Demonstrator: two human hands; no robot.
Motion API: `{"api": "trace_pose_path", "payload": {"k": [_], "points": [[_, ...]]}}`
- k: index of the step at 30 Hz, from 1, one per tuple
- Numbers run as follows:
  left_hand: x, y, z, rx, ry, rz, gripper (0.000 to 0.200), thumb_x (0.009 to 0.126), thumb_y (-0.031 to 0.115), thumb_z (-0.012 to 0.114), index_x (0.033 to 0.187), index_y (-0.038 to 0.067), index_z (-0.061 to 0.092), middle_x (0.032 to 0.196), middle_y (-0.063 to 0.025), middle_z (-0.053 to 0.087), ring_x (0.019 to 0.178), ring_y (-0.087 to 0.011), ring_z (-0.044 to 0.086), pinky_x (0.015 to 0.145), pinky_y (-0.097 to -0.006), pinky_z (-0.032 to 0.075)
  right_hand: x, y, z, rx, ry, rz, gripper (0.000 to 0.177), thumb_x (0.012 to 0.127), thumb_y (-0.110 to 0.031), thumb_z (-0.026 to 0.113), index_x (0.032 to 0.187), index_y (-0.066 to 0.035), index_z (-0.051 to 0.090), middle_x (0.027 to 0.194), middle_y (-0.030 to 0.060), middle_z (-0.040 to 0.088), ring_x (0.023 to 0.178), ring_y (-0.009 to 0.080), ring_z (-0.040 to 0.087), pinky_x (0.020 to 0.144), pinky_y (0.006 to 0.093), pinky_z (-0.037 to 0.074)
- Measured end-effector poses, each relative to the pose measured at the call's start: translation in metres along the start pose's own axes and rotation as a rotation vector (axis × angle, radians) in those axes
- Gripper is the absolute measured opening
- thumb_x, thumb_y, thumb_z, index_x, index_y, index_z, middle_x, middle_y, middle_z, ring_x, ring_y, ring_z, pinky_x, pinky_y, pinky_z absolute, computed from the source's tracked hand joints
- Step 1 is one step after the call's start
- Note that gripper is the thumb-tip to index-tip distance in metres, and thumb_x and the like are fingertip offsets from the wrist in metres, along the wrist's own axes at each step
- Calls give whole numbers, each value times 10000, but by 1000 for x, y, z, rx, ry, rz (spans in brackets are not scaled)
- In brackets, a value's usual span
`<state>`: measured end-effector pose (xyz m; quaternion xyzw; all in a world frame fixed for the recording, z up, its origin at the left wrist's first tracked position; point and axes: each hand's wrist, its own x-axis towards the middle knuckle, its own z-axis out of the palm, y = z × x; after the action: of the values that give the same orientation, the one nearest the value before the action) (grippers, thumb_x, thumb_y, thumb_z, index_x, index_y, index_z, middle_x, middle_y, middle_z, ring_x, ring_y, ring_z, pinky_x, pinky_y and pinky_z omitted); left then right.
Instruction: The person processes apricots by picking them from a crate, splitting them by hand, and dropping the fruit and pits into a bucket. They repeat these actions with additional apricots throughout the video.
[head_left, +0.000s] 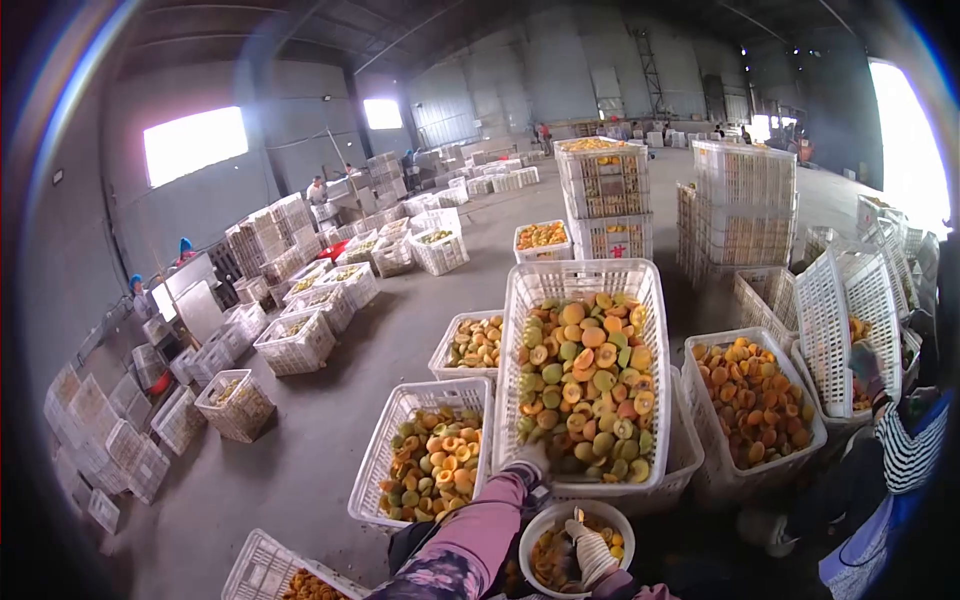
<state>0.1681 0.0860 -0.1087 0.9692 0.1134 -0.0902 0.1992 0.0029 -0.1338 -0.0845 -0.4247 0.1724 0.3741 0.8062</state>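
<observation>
A white crate full of halved green and orange fruit stands tilted in front of me. My left hand, at the end of the pink patterned sleeve, is at its lower left corner among the fruit; its fingers are too blurred to make out. Below the crate is a round white bowl with orange fruit pieces. My right hand, in a pale covering, reaches into this bowl; what it holds, if anything, cannot be made out.
Crates of fruit stand at the left and right of the tilted one. A co-worker in a striped sleeve handles a crate at the right. Tall crate stacks stand behind; another crate is at lower left.
</observation>
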Motion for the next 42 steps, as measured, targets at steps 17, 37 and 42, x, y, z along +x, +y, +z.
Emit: {"api": "trace_pose_path", "payload": {"k": [17,37,42], "points": [[1,-6,-6,177,-25,135,419,764,269,584,1141,87,581,1142,-195,575,1079,-339,543,885,-413,454,-48,-36,21,-1769,212,-275,457,831,-410,468,1103,-50,534,987,243,621,958,383,594,851,440,448],[-1,-12,17,-863,-143,538,293,877,173,530,1157,90,543,1034,-19,606,912,-194,563,752,-310,469,-42,-42,26,-1449,227,-298,549,858,-494,409,1120,-23,517,1017,286,587,995,414,554,880,454,417],[-136,74,1,-1486,23,306,296,948,270,476,1155,61,511,1051,-6,559,926,-122,551,776,-252,472,93,27,-52,-1176,196,-715,395,875,-377,484,1085,-46,534,918,244,613,873,406,583,747,443,458]]}}
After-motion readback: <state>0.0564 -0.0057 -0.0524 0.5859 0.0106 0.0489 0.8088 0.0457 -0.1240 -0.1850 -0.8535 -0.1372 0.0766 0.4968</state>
